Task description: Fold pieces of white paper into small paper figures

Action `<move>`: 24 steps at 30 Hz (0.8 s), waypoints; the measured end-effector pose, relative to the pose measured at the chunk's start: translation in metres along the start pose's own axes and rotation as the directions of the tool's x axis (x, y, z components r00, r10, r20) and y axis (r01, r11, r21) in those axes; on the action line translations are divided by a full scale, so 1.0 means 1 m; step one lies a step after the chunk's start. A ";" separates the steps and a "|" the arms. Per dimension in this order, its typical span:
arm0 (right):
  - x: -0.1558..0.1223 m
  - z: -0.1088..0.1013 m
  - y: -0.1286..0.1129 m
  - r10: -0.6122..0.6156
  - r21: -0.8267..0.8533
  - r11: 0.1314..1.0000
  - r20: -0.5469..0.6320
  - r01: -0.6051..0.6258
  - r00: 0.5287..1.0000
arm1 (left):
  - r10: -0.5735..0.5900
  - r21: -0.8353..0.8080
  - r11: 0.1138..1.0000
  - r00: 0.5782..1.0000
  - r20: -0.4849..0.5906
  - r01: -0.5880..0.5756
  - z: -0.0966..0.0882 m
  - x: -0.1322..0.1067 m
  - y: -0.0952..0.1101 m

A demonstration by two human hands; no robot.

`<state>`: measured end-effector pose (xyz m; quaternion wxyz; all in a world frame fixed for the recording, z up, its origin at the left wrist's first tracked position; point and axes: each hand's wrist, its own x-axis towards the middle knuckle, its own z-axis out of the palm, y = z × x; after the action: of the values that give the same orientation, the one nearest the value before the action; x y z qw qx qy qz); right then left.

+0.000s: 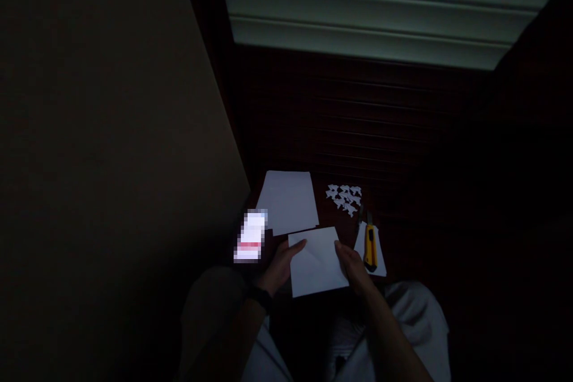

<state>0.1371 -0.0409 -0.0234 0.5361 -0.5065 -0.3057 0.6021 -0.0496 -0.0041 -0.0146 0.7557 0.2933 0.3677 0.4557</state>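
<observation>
Between my two hands is a white sheet of paper (pixel 317 265), held by its left and right edges above my lap. My left hand (pixel 283 262) grips the left edge, its thumb lying on top of the paper. The right edge is pinched by my right hand (pixel 352 264), with the thumb near the upper corner. Fingers under the sheet are hidden. Close to my right hand, a yellow and black utility knife (pixel 370 249) rests on white paper (pixel 381 265). Beyond the held sheet lies larger white paper (pixel 290 200), perhaps a stack.
Several small white paper cutouts (pixel 344 199) are heaped at the table's far right. A lit phone, its screen blurred (pixel 250 237), sits at the left. A plain wall (pixel 111 119) rises on the left, and dark slatted panels (pixel 358 113) stand behind the small table. The room is dim.
</observation>
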 end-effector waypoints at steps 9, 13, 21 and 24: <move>-0.002 -0.002 0.004 -0.053 -0.048 0.997 0.084 0.057 0.995 | 0.056 -0.051 0.997 0.996 -0.066 -0.059 -0.001 0.001 -0.002; 0.002 -0.003 0.009 -0.067 -0.065 0.996 0.029 0.068 0.997 | 0.038 -0.052 0.998 0.996 -0.078 -0.042 -0.002 0.002 -0.002; 0.001 -0.002 0.007 -0.067 0.006 0.998 -0.015 0.067 0.998 | 0.024 -0.079 0.996 0.998 -0.060 -0.029 -0.006 0.004 -0.003; -0.001 -0.005 0.002 -0.022 0.107 0.994 -0.016 0.023 1.000 | 0.051 -0.107 0.993 0.996 -0.069 -0.058 -0.007 0.007 -0.005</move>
<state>0.1408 -0.0431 -0.0268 0.5717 -0.4778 -0.2746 0.6079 -0.0513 0.0007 -0.0243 0.7454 0.2463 0.3588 0.5050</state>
